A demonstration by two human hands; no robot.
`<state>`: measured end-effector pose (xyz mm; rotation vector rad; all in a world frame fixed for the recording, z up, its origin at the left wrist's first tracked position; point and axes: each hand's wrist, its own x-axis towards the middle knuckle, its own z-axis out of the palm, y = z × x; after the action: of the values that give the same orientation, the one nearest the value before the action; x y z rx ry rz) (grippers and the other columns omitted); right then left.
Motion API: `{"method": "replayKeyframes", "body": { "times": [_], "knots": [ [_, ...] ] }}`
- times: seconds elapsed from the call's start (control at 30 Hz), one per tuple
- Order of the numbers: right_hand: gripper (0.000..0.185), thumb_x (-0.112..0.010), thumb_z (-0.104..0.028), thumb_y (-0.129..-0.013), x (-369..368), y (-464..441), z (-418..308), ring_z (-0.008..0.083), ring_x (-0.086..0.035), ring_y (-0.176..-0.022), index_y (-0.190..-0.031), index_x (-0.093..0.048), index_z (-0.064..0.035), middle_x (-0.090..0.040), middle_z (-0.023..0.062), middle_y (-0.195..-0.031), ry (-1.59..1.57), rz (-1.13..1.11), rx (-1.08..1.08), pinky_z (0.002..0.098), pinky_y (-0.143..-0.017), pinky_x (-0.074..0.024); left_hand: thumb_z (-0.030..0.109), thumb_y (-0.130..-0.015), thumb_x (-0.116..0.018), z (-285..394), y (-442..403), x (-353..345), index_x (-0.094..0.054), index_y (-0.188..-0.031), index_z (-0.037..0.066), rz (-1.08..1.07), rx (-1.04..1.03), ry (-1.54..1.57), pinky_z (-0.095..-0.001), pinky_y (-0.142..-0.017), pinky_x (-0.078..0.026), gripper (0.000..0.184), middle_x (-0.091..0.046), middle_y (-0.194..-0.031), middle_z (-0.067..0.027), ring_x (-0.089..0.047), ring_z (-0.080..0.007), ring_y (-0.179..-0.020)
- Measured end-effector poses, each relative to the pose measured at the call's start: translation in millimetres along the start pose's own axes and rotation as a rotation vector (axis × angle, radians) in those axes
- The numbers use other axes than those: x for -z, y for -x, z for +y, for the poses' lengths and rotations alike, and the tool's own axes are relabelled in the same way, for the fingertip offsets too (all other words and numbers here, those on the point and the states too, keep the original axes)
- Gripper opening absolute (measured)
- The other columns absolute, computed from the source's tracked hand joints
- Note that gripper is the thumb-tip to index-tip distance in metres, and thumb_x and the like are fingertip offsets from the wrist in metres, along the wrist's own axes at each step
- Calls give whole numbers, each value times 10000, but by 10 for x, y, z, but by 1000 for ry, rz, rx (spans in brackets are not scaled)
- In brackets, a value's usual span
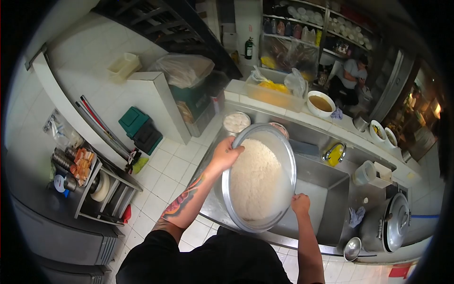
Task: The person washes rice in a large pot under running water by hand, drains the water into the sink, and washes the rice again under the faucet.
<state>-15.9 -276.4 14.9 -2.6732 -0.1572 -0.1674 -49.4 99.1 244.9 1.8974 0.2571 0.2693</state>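
A large round metal pot (288, 142) hangs tilted toward the right over the edge of the steel sink (326, 208). Inside it lies a heap of white rice (255, 180), with cloudy water pooled along the right side. My left hand (228, 154) is closed on the pot's upper left rim, thumb over the edge. At the lower right edge, my right hand (301, 203) is closed in a fist on the pot; the exact part it grips is hidden.
Behind the sink a ledge holds a plastic bin (276, 99) and a bowl of brown liquid (320, 104). A tub of pale pieces (236, 122) stands beyond the pot. On the right are a lidded stockpot (396, 222) and a metal bowl (352, 249). Another person (351, 78) sits farther back.
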Motion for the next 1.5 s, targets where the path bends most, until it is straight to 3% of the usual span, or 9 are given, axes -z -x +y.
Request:
{"method": "replayKeyframes", "body": {
  "times": [0.43, 0.53, 0.67, 0.83, 1.03, 1.1, 1.33, 1.43, 1.5],
  "knots": [
    [96, -646, -154, -730, 120, 26, -102, 365, -664, -783, -722, -731, -111, -703, 141, -797, -5, -22, -16, 441, -755, -549, 132, -836, -660, 19, 13, 10, -622, -914, 33, -8, -9, 58, -258, -600, -384, 132, -565, -725, 12, -505, -78, -669],
    [122, -634, -181, -759, 95, 13, -84, 358, -667, -789, -742, -731, -109, -703, 137, -805, -6, -44, -13, 447, -755, -551, 195, -819, -664, -87, -25, 13, -645, -940, 15, -8, -53, 44, -306, -619, -422, 218, -600, -729, -40, -551, -139, -673],
    [207, -592, -245, -819, 9, 4, 10, 348, -671, -794, -742, -725, -106, -701, 120, -828, 239, -94, 116, 451, -754, -554, 170, -828, -649, 265, 160, -25, -636, -994, -4, 27, -31, 131, -300, -642, -444, 241, -631, -787, -50, -585, -146, -723],
    [244, -577, -238, -832, 30, 13, -39, 356, -674, -840, -767, -703, -40, -691, 190, -861, 111, -134, -102, 451, -800, -544, 126, -833, -639, 65, 4, 6, -636, -976, 6, -42, -12, 126, -276, -640, -441, 187, -638, -812, -46, -574, -116, -713],
    [223, -595, -209, -821, 28, 21, -65, 359, -672, -866, -803, -703, -15, -689, 217, -868, -39, -117, -115, 457, -822, -539, 114, -833, -641, 133, 18, -22, -638, -959, 13, -28, -45, 214, -243, -637, -412, 161, -623, -797, -13, -538, -86, -696],
    [193, -613, -196, -798, -34, 25, -50, 362, -659, -825, -719, -719, -55, -705, 144, -823, 27, -21, -95, 449, -781, -552, 111, -839, -638, 217, 56, -44, -638, -963, 8, -26, -27, 260, -243, -651, -419, 162, -633, -814, -15, -545, -90, -711],
    [171, -619, -197, -801, 106, 106, -131, 375, -652, -810, -749, -741, -88, -704, 148, -835, -14, -52, -71, 450, -774, -553, 99, -853, -631, 239, 80, -39, -640, -998, -2, -42, -16, 228, -250, -671, -449, 177, -663, -850, -38, -589, -102, -737],
    [140, -647, -196, -795, 116, 112, -131, 336, -669, -876, -810, -724, -80, -706, 148, -866, -45, -72, -119, 440, -788, -552, 96, -856, -631, 245, 78, -35, -639, -1005, -2, -49, -51, 214, -248, -672, -447, 179, -664, -848, -41, -590, -103, -732],
    [123, -641, -172, -780, 130, 121, -135, 375, -647, -829, -779, -756, -128, -706, 142, -872, -64, -51, -147, 452, -780, -547, 90, -859, -630, 187, 53, -22, -638, -1019, -7, -87, -53, 219, -248, -683, -452, 187, -671, -861, -49, -600, -107, -744]
  ]
}}
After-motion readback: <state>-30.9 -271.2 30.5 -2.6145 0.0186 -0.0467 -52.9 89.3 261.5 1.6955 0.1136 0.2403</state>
